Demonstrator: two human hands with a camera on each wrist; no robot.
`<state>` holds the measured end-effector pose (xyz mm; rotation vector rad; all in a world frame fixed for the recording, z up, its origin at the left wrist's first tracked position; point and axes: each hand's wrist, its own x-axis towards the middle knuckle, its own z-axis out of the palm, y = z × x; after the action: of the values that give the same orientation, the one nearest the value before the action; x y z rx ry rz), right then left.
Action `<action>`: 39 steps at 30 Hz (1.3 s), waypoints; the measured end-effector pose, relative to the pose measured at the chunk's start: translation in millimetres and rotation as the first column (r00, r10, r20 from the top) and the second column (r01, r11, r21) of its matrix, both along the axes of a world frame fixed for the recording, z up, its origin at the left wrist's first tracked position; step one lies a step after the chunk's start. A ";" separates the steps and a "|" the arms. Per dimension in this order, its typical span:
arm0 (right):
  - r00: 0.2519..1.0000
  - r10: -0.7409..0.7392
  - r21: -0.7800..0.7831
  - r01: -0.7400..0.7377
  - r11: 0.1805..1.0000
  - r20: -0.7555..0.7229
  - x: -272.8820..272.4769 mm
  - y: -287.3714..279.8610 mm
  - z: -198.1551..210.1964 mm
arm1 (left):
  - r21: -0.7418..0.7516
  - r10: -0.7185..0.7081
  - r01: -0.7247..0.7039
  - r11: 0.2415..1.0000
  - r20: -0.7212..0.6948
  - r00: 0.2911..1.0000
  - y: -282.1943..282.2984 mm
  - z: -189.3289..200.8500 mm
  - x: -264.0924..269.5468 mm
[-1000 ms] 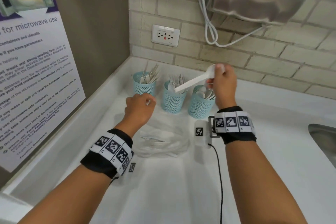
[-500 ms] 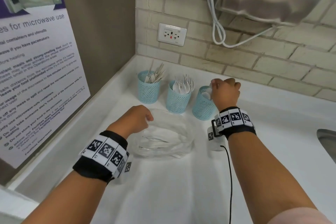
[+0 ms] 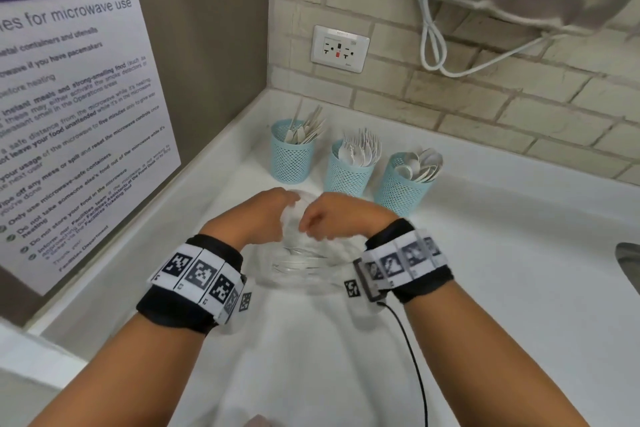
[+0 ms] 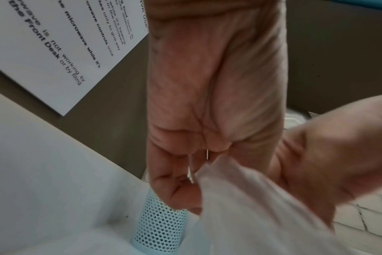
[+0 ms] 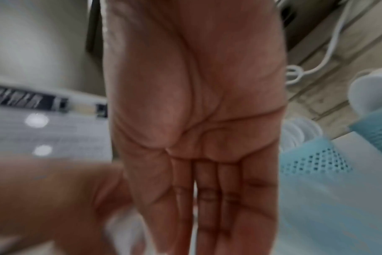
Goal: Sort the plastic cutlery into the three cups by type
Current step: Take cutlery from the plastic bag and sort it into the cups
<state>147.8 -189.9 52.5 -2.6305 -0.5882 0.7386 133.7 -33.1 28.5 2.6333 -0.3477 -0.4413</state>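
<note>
White counter [image 3: 502, 253] in brick-walled corner carrying three blue mesh cups [image 3: 348, 172] in row, cutlery standing inside. We are pinching clear plastic bag [image 3: 304, 263] with left hand [image 3: 258, 218], fingers curled on bag's edge. We are reaching right hand [image 3: 341, 217] to bag, fingers straight, holding nothing. Remaining cutlery [image 3: 298, 262] lying inside bag.

Both hands cover the mouth of the clear bag [image 3: 304, 263]. The cutlery [image 3: 294, 262] inside blurs together. The right hand's [image 5: 196, 138] fingertips run off the picture's edge.
</note>
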 end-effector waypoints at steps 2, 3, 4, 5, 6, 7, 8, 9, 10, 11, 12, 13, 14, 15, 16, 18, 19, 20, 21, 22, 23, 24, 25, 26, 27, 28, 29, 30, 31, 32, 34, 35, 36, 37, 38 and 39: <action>0.995 0.081 -0.235 -0.067 0.970 0.053 -2.9 8.5 -23.8 | 0.002 -0.019 0.019 1.000 0.005 1.000 3.0 -0.6 -2.2; 0.995 0.080 -0.281 -0.060 0.958 0.059 -4.0 10.1 -32.3 | -0.005 -0.022 0.022 1.000 0.003 1.000 5.1 -1.2 -3.4; 0.996 0.075 -0.303 -0.055 0.951 0.057 -4.1 10.0 -39.5 | -0.011 -0.024 0.024 1.000 0.002 1.000 7.3 -1.4 -4.5; 0.996 0.075 -0.313 -0.054 0.948 0.055 -3.7 9.5 -44.2 | -0.015 -0.027 0.027 1.000 0.003 1.000 9.4 -1.4 -5.5; 0.996 0.073 -0.316 -0.052 0.947 0.055 -3.5 8.4 -47.0 | -0.018 -0.028 0.028 0.999 0.004 1.000 11.0 -1.2 -6.4; 0.995 0.073 -0.311 -0.049 0.949 0.064 -2.9 7.6 -49.2 | -0.020 -0.028 0.028 0.999 0.006 1.000 12.1 -1.2 -6.7; 0.994 0.072 -0.302 -0.046 0.952 0.076 -2.8 7.0 -50.5 | -0.023 -0.029 0.029 0.999 0.010 1.000 12.8 -1.1 -6.8; 0.994 0.073 -0.298 -0.044 0.954 0.087 -2.7 6.7 -51.8 | -0.029 -0.029 0.029 0.999 0.016 0.999 13.0 -1.1 -6.7; 0.993 0.074 -0.295 -0.043 0.955 0.095 -2.7 6.4 -53.0 | -0.037 -0.029 0.030 0.999 0.022 0.999 12.8 -1.0 -6.8; 0.992 0.074 -0.292 -0.042 0.955 0.098 -2.5 5.8 -53.7 | -0.041 -0.029 0.030 0.999 0.026 0.999 12.5 -1.3 -6.7; 0.992 0.074 -0.293 -0.043 0.955 0.097 -2.4 5.0 -54.1 | -0.042 -0.031 0.032 0.999 0.033 0.999 12.0 -1.4 -6.6; 0.993 0.073 -0.290 -0.043 0.956 0.091 -2.0 4.1 -54.3 | -0.042 -0.035 0.036 0.998 0.039 0.999 11.5 -1.4 -6.5; 0.994 0.071 -0.284 -0.044 0.958 0.083 -1.8 3.1 -54.7 | -0.045 -0.039 0.041 0.998 0.045 0.998 10.9 -1.0 -6.9; 0.995 0.069 -0.281 -0.045 0.959 0.076 -1.8 2.5 -54.9 | -0.047 -0.042 0.045 0.998 0.049 0.998 10.5 -0.7 -7.2; 0.995 0.068 -0.279 -0.046 0.959 0.072 -1.8 1.7 -55.3 | -0.049 -0.046 0.049 0.998 0.053 0.998 10.4 -0.1 -7.7; 0.995 0.066 -0.273 -0.042 0.961 0.077 -1.1 -0.1 -56.7 | -0.047 -0.051 0.053 0.997 0.055 0.997 10.9 0.6 -8.4; 0.995 0.064 -0.269 -0.040 0.962 0.078 -0.4 -0.9 -56.7 | -0.045 -0.048 0.051 0.998 0.055 0.997 11.5 0.8 -8.4; 0.995 0.064 -0.267 -0.043 0.963 0.072 -0.2 -1.9 -56.3 | -0.046 -0.045 0.047 0.998 0.053 0.998 11.8 1.1 -8.7; 0.996 0.063 -0.268 -0.045 0.962 0.059 -0.1 -2.8 -55.8 | -0.047 -0.044 0.046 0.998 0.051 0.998 11.8 1.2 -8.9; 0.997 0.063 -0.263 -0.048 0.964 0.047 -0.2 -3.8 -55.3 | -0.048 -0.044 0.046 0.998 0.052 0.998 11.4 1.4 -9.3; 0.997 0.060 -0.255 -0.048 0.966 0.041 -0.3 -4.6 -54.7 | -0.051 -0.044 0.047 0.998 0.054 0.998 10.5 1.6 -9.4; 0.997 0.059 -0.242 -0.047 0.969 0.043 -0.5 -5.2 -54.5 | -0.052 -0.044 0.047 0.998 0.054 0.998 9.7 2.0 -9.9; 0.997 0.057 -0.231 -0.044 0.972 0.047 -1.1 -5.5 -53.8 | -0.052 -0.043 0.046 0.998 0.053 0.998 8.9 2.4 -10.2; 0.997 0.057 -0.218 -0.044 0.975 0.055 -1.6 -5.9 -53.4 | -0.052 -0.042 0.045 0.998 0.052 0.998 8.1 2.9 -10.6; 0.996 0.058 -0.209 -0.044 0.977 0.061 -2.4 -6.1 -52.8 | -0.052 -0.041 0.043 0.998 0.051 0.998 7.4 3.3 -10.5; 0.995 0.061 -0.187 -0.046 0.981 0.075 -2.7 -6.9 -53.4 | -0.052 -0.039 0.042 0.998 0.052 0.998 6.7 3.7 -10.5; 0.994 0.059 -0.167 -0.043 0.985 0.091 -3.1 -7.5 -54.3 | -0.052 -0.038 0.040 0.998 0.051 0.998 6.3 3.9 -10.3; 0.992 0.058 -0.144 -0.042 0.989 0.110 -3.1 -8.5 -55.3 | -0.053 -0.036 0.038 0.998 0.048 0.998 6.0 4.5 -10.2; 0.991 0.051 -0.129 -0.035 0.991 0.122 -2.9 -9.1 -56.2 | -0.054 -0.034 0.036 0.998 0.046 0.998 6.0 4.5 -10.0; 0.990 0.049 -0.113 -0.034 0.993 0.130 -2.3 -10.0 -57.3 | -0.057 -0.030 0.033 0.998 0.043 0.999 6.2 4.4 -9.8; 0.992 0.042 -0.087 -0.032 0.996 0.117 -1.2 -11.7 -56.4 | -0.055 -0.023 0.025 0.998 0.037 0.999 7.0 3.6 -9.1; 0.994 0.044 -0.087 -0.036 0.996 0.099 -1.1 -13.0 -53.5 | -0.052 -0.018 0.020 0.998 0.036 0.999 7.6 2.8 -8.5; 0.995 0.054 -0.085 -0.047 0.995 0.083 -0.7 -15.1 -50.1 | -0.046 -0.008 0.010 0.999 0.033 0.999 8.3 2.0 -7.8; 0.997 0.060 -0.076 -0.055 0.996 0.054 0.2 -17.6 -45.7 | -0.041 0.003 -0.002 0.999 0.030 1.000 9.2 1.4 -7.0; 0.998 0.061 -0.042 -0.060 0.997 0.019 1.5 -20.8 -41.2 | -0.037 0.019 -0.018 0.999 0.028 0.999 10.3 1.4 -6.6; 0.999 0.049 0.011 -0.049 0.999 -0.022 2.3 -24.8 -36.6 | -0.031 0.032 -0.032 0.999 0.026 0.999 11.5 1.1 -5.8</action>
<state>150.1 -214.7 15.9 -2.6033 -0.6501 0.7764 127.9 -21.6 29.6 2.6129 -0.3179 -0.3873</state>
